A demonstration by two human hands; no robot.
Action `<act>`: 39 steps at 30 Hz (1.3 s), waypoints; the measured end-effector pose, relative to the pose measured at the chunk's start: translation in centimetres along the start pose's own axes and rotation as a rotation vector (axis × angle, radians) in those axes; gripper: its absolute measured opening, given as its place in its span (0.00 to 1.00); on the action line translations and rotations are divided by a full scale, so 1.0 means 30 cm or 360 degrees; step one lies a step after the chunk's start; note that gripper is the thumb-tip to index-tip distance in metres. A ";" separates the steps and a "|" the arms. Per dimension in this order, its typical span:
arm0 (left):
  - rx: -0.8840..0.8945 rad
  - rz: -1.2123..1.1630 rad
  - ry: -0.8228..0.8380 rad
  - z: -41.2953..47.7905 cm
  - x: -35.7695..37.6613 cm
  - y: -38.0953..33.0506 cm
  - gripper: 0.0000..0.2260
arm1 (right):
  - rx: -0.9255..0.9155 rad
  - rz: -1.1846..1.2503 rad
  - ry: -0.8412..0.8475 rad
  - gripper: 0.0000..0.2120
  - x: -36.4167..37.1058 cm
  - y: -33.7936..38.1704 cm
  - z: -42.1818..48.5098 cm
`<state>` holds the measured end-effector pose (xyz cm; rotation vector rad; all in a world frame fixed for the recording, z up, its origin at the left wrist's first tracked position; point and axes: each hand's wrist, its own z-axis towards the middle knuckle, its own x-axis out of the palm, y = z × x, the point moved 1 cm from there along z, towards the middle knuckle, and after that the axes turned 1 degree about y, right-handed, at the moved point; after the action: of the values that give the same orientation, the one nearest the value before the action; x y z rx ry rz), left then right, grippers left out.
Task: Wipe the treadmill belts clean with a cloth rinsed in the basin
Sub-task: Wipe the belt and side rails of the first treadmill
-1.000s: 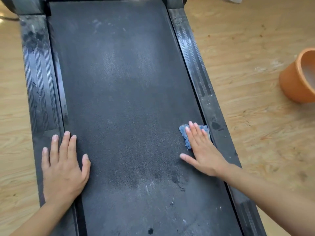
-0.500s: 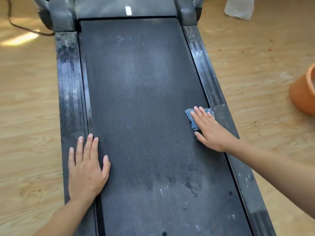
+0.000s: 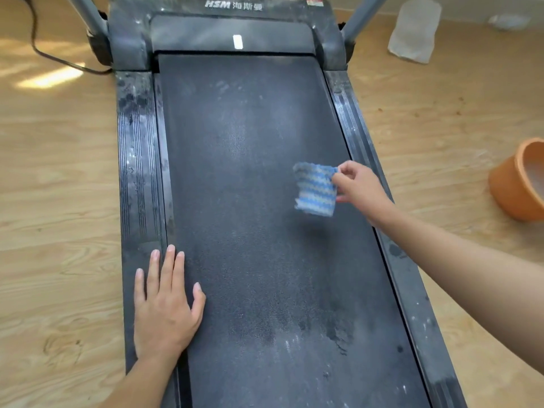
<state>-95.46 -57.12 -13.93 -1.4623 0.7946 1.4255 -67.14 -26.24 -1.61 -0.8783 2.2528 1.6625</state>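
The dusty black treadmill belt [image 3: 250, 178] runs up the middle of the view, with darker wet patches near the bottom right. My right hand [image 3: 357, 188] pinches one edge of a blue-and-white patterned cloth [image 3: 315, 189], which hangs unfolded just above the belt's right side. My left hand [image 3: 166, 304] lies flat with straight fingers across the left side rail and the belt's left edge. An orange basin [image 3: 512, 184] with cloudy water stands on the floor at the right edge, partly cut off.
Ribbed side rails [image 3: 137, 160] flank the belt, smeared with dust. The grey motor cover [image 3: 232, 33] and two uprights stand at the far end. A black cable [image 3: 50, 55] lies on the wooden floor at the upper left. A whitish bag [image 3: 413, 30] sits at the upper right.
My right hand went from pressing the bunched cloth flat at the belt's right edge to lifting it by one edge, so it now hangs open. The view has tilted up; my left hand stayed put.
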 end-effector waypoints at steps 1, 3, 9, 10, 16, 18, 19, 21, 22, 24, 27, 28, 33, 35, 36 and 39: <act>0.0003 0.0004 -0.0001 0.000 0.001 0.001 0.32 | 0.0100 0.0179 -0.0028 0.01 -0.005 0.008 0.013; 0.0012 0.0010 0.0008 0.000 0.002 0.000 0.32 | 0.0301 0.0352 -0.0142 0.05 -0.031 -0.033 0.041; 0.0017 -0.0012 0.0029 0.004 -0.003 -0.003 0.32 | 0.0138 -0.0682 -0.0479 0.22 -0.103 -0.172 0.046; 0.0016 -0.0013 0.0033 0.005 -0.002 -0.001 0.31 | -0.0121 -0.0897 -0.0411 0.22 -0.084 -0.171 0.049; 0.0009 -0.0025 0.0025 0.004 0.005 0.004 0.31 | -0.0412 -0.1355 0.0129 0.34 0.129 -0.221 0.147; 0.0011 -0.0024 0.0019 0.002 0.004 0.003 0.31 | -0.0320 -0.1328 0.0097 0.39 0.162 -0.256 0.173; 0.0013 -0.0019 0.0022 0.001 0.003 0.003 0.31 | -0.0302 -0.1337 0.0040 0.40 0.170 -0.278 0.181; 0.0016 -0.0009 0.0025 0.006 0.001 0.005 0.31 | -0.0216 -0.1308 -0.0132 0.42 0.182 -0.300 0.188; 0.0009 -0.0006 0.0029 0.007 -0.002 0.006 0.31 | -0.0156 -0.1279 -0.0214 0.42 0.190 -0.300 0.190; 0.0006 -0.0002 0.0044 0.008 -0.001 0.005 0.31 | -0.0064 -0.1233 -0.0334 0.43 0.208 -0.288 0.197; 0.0005 -0.0002 0.0035 0.003 0.004 0.013 0.31 | -0.0040 -0.1224 -0.0374 0.41 0.224 -0.280 0.202; 0.0010 -0.0004 0.0028 0.000 0.006 0.014 0.31 | -0.0043 -0.1224 -0.0372 0.41 0.224 -0.282 0.204; 0.0010 -0.0020 0.0004 -0.004 0.009 0.014 0.31 | -0.0044 -0.1268 -0.0236 0.40 0.198 -0.285 0.195; -0.0001 -0.0026 -0.0010 -0.006 0.008 0.014 0.31 | -0.0231 -0.1388 -0.0066 0.39 0.155 -0.303 0.172; 0.0000 -0.0024 -0.0005 -0.006 0.007 0.014 0.31 | -0.0326 -0.1465 0.0017 0.39 0.126 -0.309 0.157; 0.0005 -0.0035 -0.0005 -0.005 0.006 0.014 0.31 | -0.0439 -0.1516 0.0026 0.41 0.066 -0.323 0.133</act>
<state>-95.75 -57.39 -14.18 -1.4616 0.7765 1.4092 -63.91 -25.05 -11.71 -1.6668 1.2239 1.4499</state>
